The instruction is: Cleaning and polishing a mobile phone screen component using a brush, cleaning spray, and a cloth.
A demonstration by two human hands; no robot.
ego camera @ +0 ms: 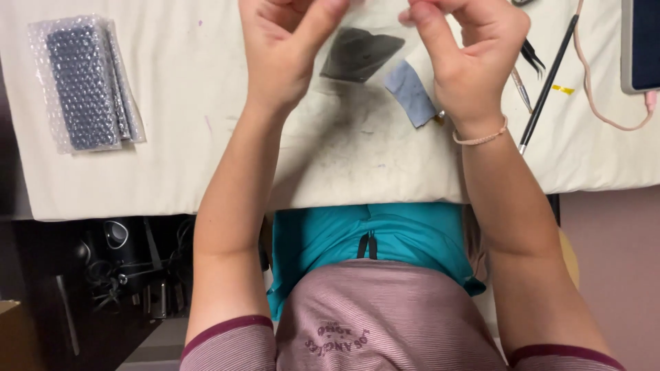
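Observation:
Both my hands are raised over the white cloth-covered table [344, 165], close to the frame's top edge. My left hand [282, 51] has its thumb stretched toward the right and its fingers curled. My right hand [471, 58], with a thin bracelet on the wrist, curls its fingers toward the left hand. The fingertips nearly meet at the top edge, and what is between them is cut off. Below the hands a dark grey flat piece [359, 53] lies on the cloth. A small blue-grey piece [409, 93] sits beside my right wrist.
A bubble-wrapped dark pack [86, 82] lies at the left of the table. Black tweezers [533, 55], a thin black tool [546, 82] and a pink cable [605, 110] lie at the right, with a device's edge [643, 45] at the far right. Dark clutter sits under the table at left.

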